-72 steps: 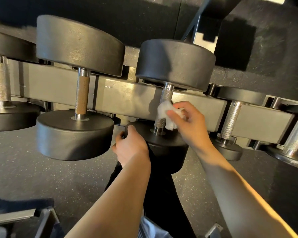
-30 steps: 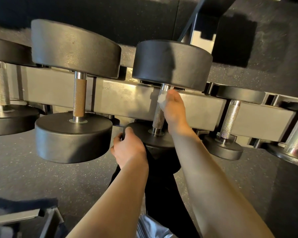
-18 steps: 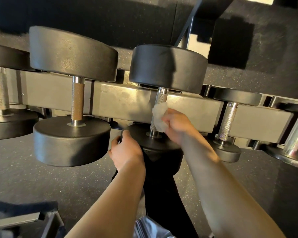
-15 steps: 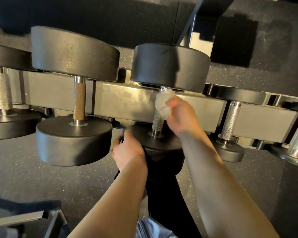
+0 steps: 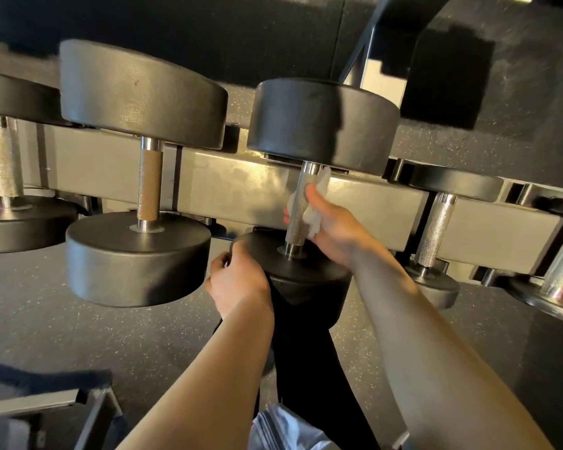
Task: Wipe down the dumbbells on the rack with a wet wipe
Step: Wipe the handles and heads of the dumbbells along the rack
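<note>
Knurled steel shows bare along the handle (image 5: 299,212) of the dumbbell (image 5: 319,131) being cleaned, which sits on the grey rack (image 5: 241,186) between a larger dumbbell (image 5: 143,170) on one side and a smaller one (image 5: 436,228) on the other. Head view, the only one: the right hand (image 5: 333,227) is curled round that handle from the right side, with the white wet wipe (image 5: 316,206) bunched between palm and bar, a corner of it poking up near the upper head. The left hand (image 5: 238,280) grips the rim of the near head (image 5: 293,264), fingers hooked over its edge, steadying it.

By my judgement the dumbbell is heavy and rigid and will not shift under a wipe, so it is best cleaned where it lies, braced at the head as now. The wipe is soft, limp and damp; it should be kept wrapped to the bar under finger pressure, since the rough knurling may drag at it and shred it. The rubber-looking heads seem matt and not slippery.

Against the frame half a second earlier, the right hand has slid lower on the handle and turned further round it, so the wipe that sat in front at the top of the bar now lies mostly behind it. The left hand has stayed on the near head
</note>
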